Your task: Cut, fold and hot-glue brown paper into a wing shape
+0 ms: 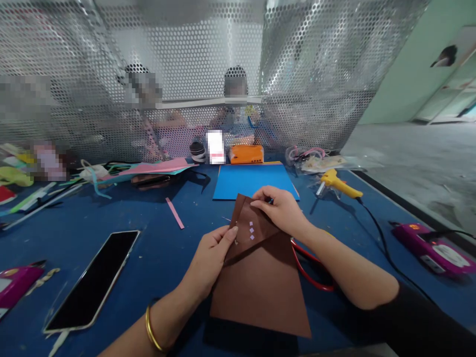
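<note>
A brown sheet of card (260, 292), its upper part folded over, is held up in front of me. Three small lilac squares (252, 230) sit in a column on the folded part. My left hand (211, 255) pinches the left edge of the fold, thumb on top. At the top right edge, my right hand (280, 210) is closed on the same card with its fingertips partly hidden behind it. Red scissor-like handles (312, 270) lie beside the card, partly under my right forearm.
A stack of blue sheets (253, 181) lies ahead. To the right are a yellow glue gun (340, 183) and a purple power strip (431, 248). A phone (94, 280) and a pink strip (174, 213) lie left. A perforated metal screen (193, 54) stands behind, with people beyond.
</note>
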{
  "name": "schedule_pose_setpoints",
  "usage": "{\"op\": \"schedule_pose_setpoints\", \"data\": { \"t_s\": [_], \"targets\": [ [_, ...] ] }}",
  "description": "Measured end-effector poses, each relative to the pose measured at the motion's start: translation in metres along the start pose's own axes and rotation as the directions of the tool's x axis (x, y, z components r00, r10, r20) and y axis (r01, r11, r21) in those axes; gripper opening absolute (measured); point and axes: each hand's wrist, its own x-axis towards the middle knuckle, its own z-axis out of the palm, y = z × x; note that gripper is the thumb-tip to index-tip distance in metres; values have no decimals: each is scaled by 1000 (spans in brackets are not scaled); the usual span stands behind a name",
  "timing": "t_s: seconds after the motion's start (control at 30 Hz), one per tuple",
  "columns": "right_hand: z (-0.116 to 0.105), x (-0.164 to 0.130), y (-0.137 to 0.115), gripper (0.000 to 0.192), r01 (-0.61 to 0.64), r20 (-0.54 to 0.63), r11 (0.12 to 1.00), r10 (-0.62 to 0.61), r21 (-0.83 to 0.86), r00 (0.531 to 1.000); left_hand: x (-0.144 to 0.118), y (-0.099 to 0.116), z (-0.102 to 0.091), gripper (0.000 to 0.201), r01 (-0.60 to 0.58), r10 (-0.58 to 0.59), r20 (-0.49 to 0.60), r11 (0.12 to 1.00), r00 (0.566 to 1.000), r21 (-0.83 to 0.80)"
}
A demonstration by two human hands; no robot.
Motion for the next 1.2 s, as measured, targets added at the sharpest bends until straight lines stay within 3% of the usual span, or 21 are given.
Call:
{"op": "schedule_pose_setpoints", "data": {
  "t_s": [0.2, 0.4, 0.53, 0.8, 1.0, 1.2],
  "targets": [
    [1, -2, 1, 7, -43, -56, 991, 50, 129, 997, -1, 0, 1, 39, -12, 14, -18, 996, 1000, 90],
    [3, -2, 3, 16, -193, 101, 924, 168, 330, 981, 0, -2, 2, 40, -8, 4, 37, 993, 999, 118],
    [8, -5, 3, 18, -240, 99, 889, 218, 389, 971, -1, -3, 4, 39, 4, -8, 32, 992, 999, 123],
    [17, -8, 2, 15, -238, 22, 893, 249, 382, 968, -3, -3, 3, 35, -116, 107, 58, 975, 993, 191],
    [18, -10, -2, 13, -235, -4, 910, 252, 341, 968, -2, -3, 4, 35, -76, 61, 74, 972, 995, 222],
    [17, -11, -4, 13, -235, -13, 914, 254, 331, 967, 0, -7, 5, 37, -108, 90, 86, 964, 992, 243]
  ]
}}
